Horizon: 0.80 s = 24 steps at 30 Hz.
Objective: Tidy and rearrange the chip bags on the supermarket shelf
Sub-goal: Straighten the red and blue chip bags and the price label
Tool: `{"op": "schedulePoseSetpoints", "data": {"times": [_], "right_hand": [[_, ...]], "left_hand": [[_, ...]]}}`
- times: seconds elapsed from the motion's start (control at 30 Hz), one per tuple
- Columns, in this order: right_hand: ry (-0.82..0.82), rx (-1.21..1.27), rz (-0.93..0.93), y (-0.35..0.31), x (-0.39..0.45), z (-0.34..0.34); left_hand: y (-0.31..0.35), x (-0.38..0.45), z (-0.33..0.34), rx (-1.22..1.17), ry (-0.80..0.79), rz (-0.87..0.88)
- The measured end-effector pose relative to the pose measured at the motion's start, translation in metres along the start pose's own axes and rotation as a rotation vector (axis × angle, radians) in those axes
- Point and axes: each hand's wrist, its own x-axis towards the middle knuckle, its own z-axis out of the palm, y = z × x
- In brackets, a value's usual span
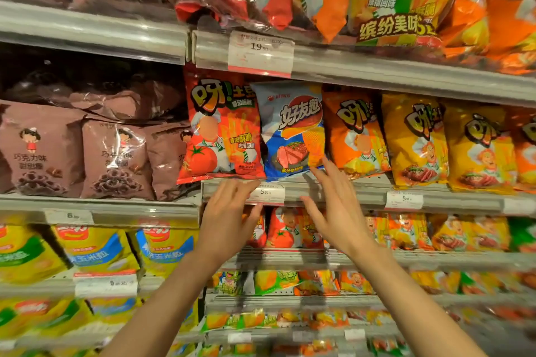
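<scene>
Both hands reach with fingers apart, the left hand (229,211) low and the right hand (333,211) seemingly brushing the glossy blue foil chip bag (293,127); grip its sides gently and lift it clear of the red tomato-print bag (223,127).

On the middle shelf (333,191), the steak chip bag (293,127) stands at the front edge between the tomato chip bag (220,124) on its left and the row of fries bags (414,139) on its right.

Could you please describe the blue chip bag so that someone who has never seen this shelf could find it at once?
Find the shelf rail with white price tags just above both hands. The blue bag stands on it, between a red tomato bag and an orange bag. It is the row's only blue bag.
</scene>
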Motion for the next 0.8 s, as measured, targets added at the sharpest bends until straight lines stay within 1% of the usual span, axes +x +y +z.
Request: {"op": "schedulePoseSetpoints", "data": {"times": [0.17,0.23,0.3,0.4,0.47,0.57,0.63,0.7,0.73,0.8], "right_hand": [[0.019,-0.01,-0.053,0.021,-0.035,0.0],[0.044,0.031,-0.028,0.037,-0.047,-0.005],[0.062,0.086,0.023,0.055,-0.06,-0.012],[0.128,0.15,0.084,0.088,-0.079,-0.023],[0.131,0.215,0.145,0.117,-0.088,-0.032],[0.155,0.3,0.162,0.161,-0.104,-0.05],[0.126,0.295,0.28,0.189,-0.115,-0.066],[0.049,0.269,0.442,0.217,-0.122,-0.08],[0.029,0.252,0.481,0.23,-0.124,-0.086],[0.051,0.228,0.492,0.254,-0.124,-0.096]], "left_hand": [[0.014,-0.015,0.006,-0.042,-0.063,-0.122],[0.026,-0.022,0.014,-0.082,-0.076,-0.193],[0.044,-0.029,0.026,-0.111,-0.055,-0.228],[0.084,-0.033,0.048,-0.125,0.021,-0.218],[0.111,-0.033,0.071,-0.117,0.07,-0.185],[0.157,-0.031,0.102,-0.153,0.071,-0.191],[0.186,-0.029,0.119,-0.15,0.077,-0.219],[0.206,-0.025,0.131,-0.126,0.068,-0.253],[0.213,-0.023,0.137,-0.104,0.05,-0.266],[0.221,-0.016,0.146,-0.065,0.015,-0.262]]}}
